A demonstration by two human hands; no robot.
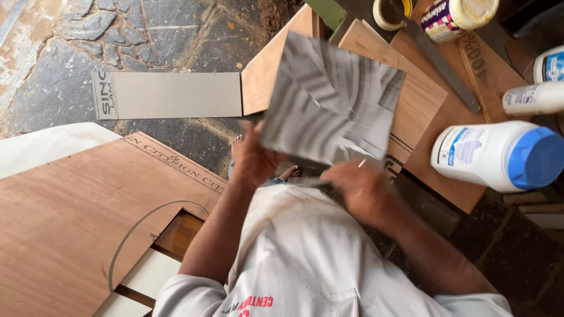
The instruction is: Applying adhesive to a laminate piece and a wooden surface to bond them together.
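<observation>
Head view, looking down. Left hand point(254, 157) grips the lower left edge of a grey streaked laminate sheet point(332, 100), fingers closed on it, holding it up tilted in front of the body. Sheet is blurred, roughly square, and sits above the brown plywood boards point(420, 100). Right hand point(361, 189) is at the sheet's bottom edge, fingers curled and closed around something thin; a small pale tip shows above the knuckles, too blurred to tell what it is. Cannot tell if the right hand touches the sheet itself.

Person wears a white shirt point(299, 252) with red print at the bottom.

Around: long grey laminate strip point(167, 95) lies flat on the dark stone floor point(147, 35), its right end touching a plywood board. Large brown plywood panel point(70, 223) with a curved pencil line at lower left. On the tabletop point(455, 117) at right: big white plastic jar with blue lid point(499, 155) lying on its side, 2 smaller white bottles point(540, 88) near it, a white-lidded jar point(455, 14) at top, a tape roll point(390, 12), and a long metal ruler point(443, 64) lying diagonally.
</observation>
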